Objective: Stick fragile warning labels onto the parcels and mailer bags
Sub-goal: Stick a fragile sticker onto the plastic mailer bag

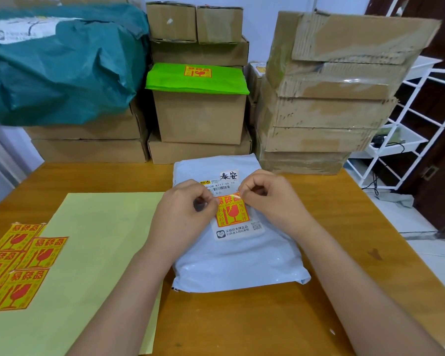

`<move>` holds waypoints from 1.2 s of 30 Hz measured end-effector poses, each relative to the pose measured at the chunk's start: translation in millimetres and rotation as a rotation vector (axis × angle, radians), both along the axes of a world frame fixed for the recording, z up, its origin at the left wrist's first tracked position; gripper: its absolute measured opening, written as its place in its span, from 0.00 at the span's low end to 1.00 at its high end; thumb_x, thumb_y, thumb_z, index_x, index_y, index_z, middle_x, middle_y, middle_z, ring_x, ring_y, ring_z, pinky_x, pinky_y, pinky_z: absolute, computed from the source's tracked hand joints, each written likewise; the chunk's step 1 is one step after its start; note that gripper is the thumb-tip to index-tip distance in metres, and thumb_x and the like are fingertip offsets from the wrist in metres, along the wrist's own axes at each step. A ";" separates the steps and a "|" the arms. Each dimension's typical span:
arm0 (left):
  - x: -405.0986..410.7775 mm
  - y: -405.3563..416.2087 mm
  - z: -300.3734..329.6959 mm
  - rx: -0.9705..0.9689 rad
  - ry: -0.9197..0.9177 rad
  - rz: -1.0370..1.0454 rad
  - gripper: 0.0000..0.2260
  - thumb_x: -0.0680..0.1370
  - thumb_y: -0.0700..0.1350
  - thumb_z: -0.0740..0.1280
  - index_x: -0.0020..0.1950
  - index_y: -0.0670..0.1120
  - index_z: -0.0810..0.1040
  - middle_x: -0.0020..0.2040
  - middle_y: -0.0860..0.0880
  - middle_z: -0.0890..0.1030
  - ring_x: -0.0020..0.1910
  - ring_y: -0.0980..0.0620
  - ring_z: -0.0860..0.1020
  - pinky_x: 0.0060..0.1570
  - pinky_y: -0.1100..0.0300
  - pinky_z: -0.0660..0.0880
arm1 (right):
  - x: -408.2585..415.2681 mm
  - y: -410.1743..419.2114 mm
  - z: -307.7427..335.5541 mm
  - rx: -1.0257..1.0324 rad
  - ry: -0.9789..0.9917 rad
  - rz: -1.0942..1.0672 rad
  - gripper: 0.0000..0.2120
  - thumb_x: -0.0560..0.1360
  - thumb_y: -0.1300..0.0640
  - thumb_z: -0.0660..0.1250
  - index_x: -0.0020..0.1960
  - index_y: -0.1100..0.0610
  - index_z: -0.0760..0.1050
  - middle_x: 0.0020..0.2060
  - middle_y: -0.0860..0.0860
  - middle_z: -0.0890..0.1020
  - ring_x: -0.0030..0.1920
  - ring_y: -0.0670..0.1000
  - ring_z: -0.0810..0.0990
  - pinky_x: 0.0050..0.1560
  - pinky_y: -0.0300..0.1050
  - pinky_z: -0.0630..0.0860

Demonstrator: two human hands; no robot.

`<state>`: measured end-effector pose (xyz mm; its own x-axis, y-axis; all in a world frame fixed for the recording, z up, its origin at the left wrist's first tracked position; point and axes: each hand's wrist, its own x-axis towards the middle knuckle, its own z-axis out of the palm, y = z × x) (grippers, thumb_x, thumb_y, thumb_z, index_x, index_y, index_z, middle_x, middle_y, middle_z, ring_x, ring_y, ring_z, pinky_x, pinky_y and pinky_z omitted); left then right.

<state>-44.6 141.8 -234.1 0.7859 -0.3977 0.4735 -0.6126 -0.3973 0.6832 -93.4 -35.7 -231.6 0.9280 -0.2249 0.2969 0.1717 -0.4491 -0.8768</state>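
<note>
A white mailer bag (238, 258) lies flat on the wooden table (319, 227) in front of me. An orange and yellow fragile label (232, 213) sits over the bag's white shipping label (231, 181). My left hand (183, 214) pinches the fragile label's upper left corner. My right hand (267, 199) pinches its upper right corner, fingers curled. The label's lower part lies on the bag. At the far left, several more fragile labels (18, 263) rest on a pale yellow backing sheet (93, 265).
Stacks of cardboard boxes (324, 104) line the back of the table. A green mailer (198, 78) carrying a fragile label tops the middle box. A large teal bag (59, 62) sits on boxes at the left. A white wire rack (406, 129) stands to the right.
</note>
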 end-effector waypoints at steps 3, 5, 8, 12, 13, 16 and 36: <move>0.8 0.6 -0.9 0.006 0.002 -0.008 0.07 0.72 0.40 0.72 0.34 0.45 0.79 0.37 0.51 0.79 0.38 0.52 0.78 0.40 0.50 0.76 | -0.1 -0.2 0.0 -0.014 0.001 0.005 0.08 0.71 0.70 0.68 0.35 0.60 0.78 0.39 0.52 0.78 0.39 0.48 0.76 0.43 0.40 0.72; 0.6 0.9 -0.9 0.007 0.004 -0.016 0.06 0.71 0.41 0.71 0.34 0.45 0.79 0.37 0.51 0.79 0.38 0.52 0.78 0.39 0.50 0.77 | -0.9 0.5 -0.1 -0.024 -0.005 0.012 0.09 0.71 0.70 0.68 0.35 0.60 0.78 0.39 0.51 0.78 0.38 0.46 0.76 0.43 0.37 0.72; 0.6 0.9 -0.4 0.021 0.008 -0.009 0.08 0.71 0.38 0.72 0.33 0.44 0.78 0.37 0.51 0.78 0.37 0.51 0.77 0.40 0.50 0.76 | -1.4 1.0 0.2 -0.046 -0.010 0.011 0.10 0.71 0.70 0.68 0.34 0.59 0.77 0.39 0.52 0.78 0.38 0.45 0.76 0.43 0.35 0.72; 1.0 0.5 0.0 0.048 0.011 -0.010 0.08 0.71 0.37 0.72 0.33 0.44 0.77 0.38 0.50 0.78 0.38 0.52 0.77 0.41 0.55 0.75 | -1.6 1.5 1.9 -0.089 -0.005 -0.008 0.11 0.69 0.70 0.69 0.34 0.57 0.77 0.39 0.52 0.79 0.38 0.44 0.75 0.43 0.33 0.71; 0.9 0.8 -0.2 0.054 0.014 -0.013 0.08 0.71 0.37 0.72 0.33 0.43 0.77 0.38 0.50 0.78 0.39 0.52 0.77 0.41 0.57 0.74 | -1.8 1.9 2.0 -0.109 -0.010 -0.013 0.12 0.68 0.71 0.70 0.33 0.56 0.77 0.38 0.52 0.79 0.38 0.43 0.75 0.42 0.33 0.71; 1.1 0.7 -0.3 0.067 0.012 -0.016 0.08 0.71 0.37 0.72 0.33 0.43 0.77 0.39 0.50 0.78 0.40 0.53 0.77 0.41 0.64 0.72 | -2.1 2.3 2.7 -0.140 -0.015 -0.014 0.13 0.67 0.71 0.70 0.32 0.55 0.76 0.38 0.52 0.78 0.38 0.44 0.75 0.42 0.32 0.71; 1.1 1.1 -0.7 0.114 -0.070 0.008 0.13 0.70 0.41 0.73 0.32 0.49 0.71 0.39 0.51 0.76 0.42 0.51 0.75 0.43 0.55 0.72 | -6.7 2.3 1.9 -0.512 -0.044 -0.055 0.08 0.70 0.62 0.71 0.36 0.54 0.73 0.40 0.49 0.75 0.44 0.50 0.74 0.46 0.50 0.74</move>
